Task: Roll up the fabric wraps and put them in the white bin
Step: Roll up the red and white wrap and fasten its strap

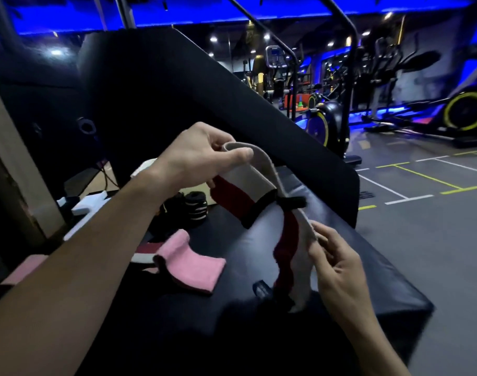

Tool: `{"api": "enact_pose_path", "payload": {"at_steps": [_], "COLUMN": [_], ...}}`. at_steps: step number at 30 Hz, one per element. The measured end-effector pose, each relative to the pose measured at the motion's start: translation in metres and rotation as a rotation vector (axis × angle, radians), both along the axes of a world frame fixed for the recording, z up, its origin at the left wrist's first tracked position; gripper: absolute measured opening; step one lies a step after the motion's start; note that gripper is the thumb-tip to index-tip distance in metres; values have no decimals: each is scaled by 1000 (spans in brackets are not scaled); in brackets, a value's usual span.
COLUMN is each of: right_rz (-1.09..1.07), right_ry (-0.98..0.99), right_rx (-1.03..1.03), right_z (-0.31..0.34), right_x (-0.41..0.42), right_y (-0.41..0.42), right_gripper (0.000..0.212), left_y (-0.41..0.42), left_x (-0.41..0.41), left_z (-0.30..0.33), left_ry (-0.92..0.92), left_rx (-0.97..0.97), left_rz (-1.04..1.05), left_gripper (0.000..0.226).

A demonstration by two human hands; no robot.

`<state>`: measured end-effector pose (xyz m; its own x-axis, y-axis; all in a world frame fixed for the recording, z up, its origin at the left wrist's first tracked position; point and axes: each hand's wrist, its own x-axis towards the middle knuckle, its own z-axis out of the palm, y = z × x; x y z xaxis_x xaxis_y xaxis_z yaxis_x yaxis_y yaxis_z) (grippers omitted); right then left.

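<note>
The left hand (pixel 202 156) was raised above the black padded bench (pixel 367 267), thumb and fingers pinching the folded top of a white and dark-red fabric wrap (pixel 248 183). From that pinch the wrap hung in two runs: one dropped just below the left hand to a black-edged end, the other slanted down toward the right hand (pixel 337 264), with a short black tab sticking out partway along. The right hand sat lower and nearer the camera, its fingertips pinching the white edge of that slanting run, while the rest of the strip, white with a red stripe, trailed from below the fingers down onto the bench top. Under the left forearm, a pink wrap (pixel 188 263) lay flat on the bench, touching a striped red, white and black wrap (pixel 144 253) just beyond it. Farther off, beyond the left wrist, stood rolled black wraps (pixel 195 206) with pale stripes, and behind the wrist a white container (pixel 146 166) was partly hidden; whether it was the bin could not be told. A small dark label near the wrap's trailing end, below the right hand, was too blurred to read. Beyond the right hand, exercise bikes (pixel 324 120) with yellow-rimmed wheels stood on a grey floor.
</note>
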<state>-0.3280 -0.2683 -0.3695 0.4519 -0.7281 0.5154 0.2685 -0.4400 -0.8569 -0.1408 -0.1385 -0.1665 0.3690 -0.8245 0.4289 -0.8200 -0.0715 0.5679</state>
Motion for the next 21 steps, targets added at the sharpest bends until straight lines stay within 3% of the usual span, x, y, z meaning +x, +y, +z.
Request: {"api": "enact_pose_path", "payload": {"at_steps": [4, 9, 12, 16, 18, 21], "right_rz": [-27, 35, 35, 81, 105, 115], "right_ry": [18, 94, 190, 282, 351, 415], "right_rx": [30, 71, 113, 122, 73, -19], "right_z": [2, -7, -14, -15, -14, -11], "right_x": [-10, -13, -13, -12, -11, -10], "right_y": [-9, -22, -30, -32, -31, -33], "right_gripper": [29, 29, 42, 63, 57, 44], "left_y": [-18, -54, -75, -104, -117, -137], "left_x": [13, 31, 44, 58, 61, 62], "left_z": [-10, -32, -48, -62, -66, -75], "left_ry": [-27, -328, -369, -468, -542, -689], "left_rx": [204, 449, 559, 612, 636, 678], "left_rz": [2, 185, 163, 228, 291, 359], "left_gripper": [15, 30, 49, 33, 22, 28]}}
